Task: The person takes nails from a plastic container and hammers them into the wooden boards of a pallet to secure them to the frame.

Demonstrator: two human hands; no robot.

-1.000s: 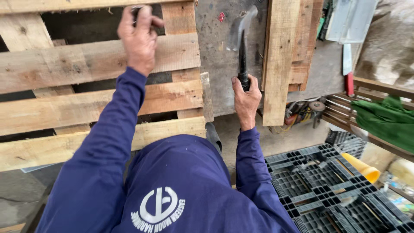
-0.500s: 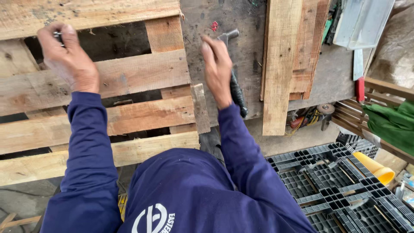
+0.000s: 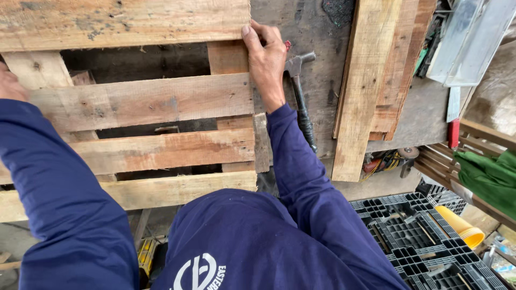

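My right hand [image 3: 267, 62] has its fingers [image 3: 251, 38] clamped on the wooden pallet's [image 3: 145, 102] right edge, at the top board's end. Left hand [image 3: 12, 86] is on the pallet's left side, fingers cut off, can't tell. Claw hammer [image 3: 299, 96] lies loose on the surface [image 3: 317, 32] just beside. I'd grip both edges evenly w/ thumbs off splinters.

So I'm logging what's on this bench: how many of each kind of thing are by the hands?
Slatted bare-wood pallet, gripped by right hand and left hand: 1
Black-handled steel claw hammer: 1
Loose stack of long pale wooden boards: 1
Black plastic grid crate: 1
Yellow plastic cone: 1
Total: 5
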